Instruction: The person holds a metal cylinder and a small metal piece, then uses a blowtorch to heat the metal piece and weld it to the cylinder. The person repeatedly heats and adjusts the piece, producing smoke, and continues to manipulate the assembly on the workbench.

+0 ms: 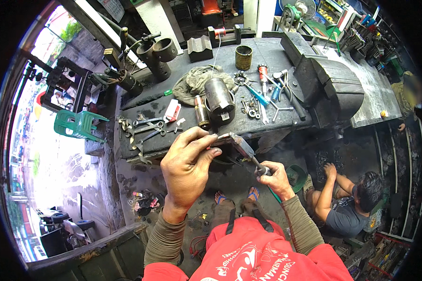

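My left hand (185,164) is raised in front of the bench edge, thumb and fingers closed in a pinch. From its fingertips a small, thin piece (224,136) sticks out, its kind too small to make out. My right hand (275,180) grips the handle of what looks like a soldering iron (248,153), with a broad grey head and a green cord running back under the hand. The iron's head points up and left, close to the small piece; contact cannot be told. Beyond both hands, a dark metal cylinder housing (218,96) and a slim cylindrical part (201,112) stand on the bench.
The dark bench (173,136) carries wrenches (150,133), a red-white box (172,110), a grey-green cloth (192,82), a red-handled tool (263,77), a rusty can (243,58) and a large vise (328,84). A person (354,206) crouches at lower right. A green stool (77,124) stands left.
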`<control>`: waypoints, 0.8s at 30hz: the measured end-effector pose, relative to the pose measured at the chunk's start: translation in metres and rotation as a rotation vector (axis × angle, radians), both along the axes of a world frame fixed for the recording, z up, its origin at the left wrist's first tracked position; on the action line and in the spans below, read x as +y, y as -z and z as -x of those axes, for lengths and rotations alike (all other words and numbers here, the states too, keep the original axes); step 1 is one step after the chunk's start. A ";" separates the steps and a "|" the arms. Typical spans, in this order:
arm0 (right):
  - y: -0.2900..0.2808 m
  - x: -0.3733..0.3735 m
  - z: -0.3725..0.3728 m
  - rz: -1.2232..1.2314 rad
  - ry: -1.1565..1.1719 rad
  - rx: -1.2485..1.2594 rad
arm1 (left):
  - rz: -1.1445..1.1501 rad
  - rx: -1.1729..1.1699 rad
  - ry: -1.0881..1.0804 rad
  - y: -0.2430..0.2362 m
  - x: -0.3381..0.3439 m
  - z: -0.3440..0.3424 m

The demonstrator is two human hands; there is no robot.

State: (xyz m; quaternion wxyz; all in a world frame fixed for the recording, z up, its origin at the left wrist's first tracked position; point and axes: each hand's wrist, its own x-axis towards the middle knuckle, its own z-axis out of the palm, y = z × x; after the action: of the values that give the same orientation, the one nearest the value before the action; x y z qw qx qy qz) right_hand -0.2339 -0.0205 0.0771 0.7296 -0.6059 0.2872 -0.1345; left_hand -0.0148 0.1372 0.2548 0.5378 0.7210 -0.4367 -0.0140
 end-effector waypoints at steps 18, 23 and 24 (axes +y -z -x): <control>-0.003 -0.002 -0.004 0.104 -0.035 0.012 | -0.028 -0.030 0.012 0.008 -0.001 -0.006; -0.004 -0.002 -0.002 0.097 -0.023 0.005 | -0.005 -0.022 0.000 0.007 -0.002 -0.004; -0.004 -0.003 -0.002 0.099 -0.018 0.008 | -0.005 -0.006 0.001 0.007 -0.002 -0.004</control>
State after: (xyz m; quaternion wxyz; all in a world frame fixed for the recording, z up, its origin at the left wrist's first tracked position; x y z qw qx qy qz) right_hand -0.2321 -0.0231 0.0813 0.6988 -0.6443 0.2776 -0.1395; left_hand -0.0110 0.1354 0.2481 0.5345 0.7222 -0.4388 -0.0133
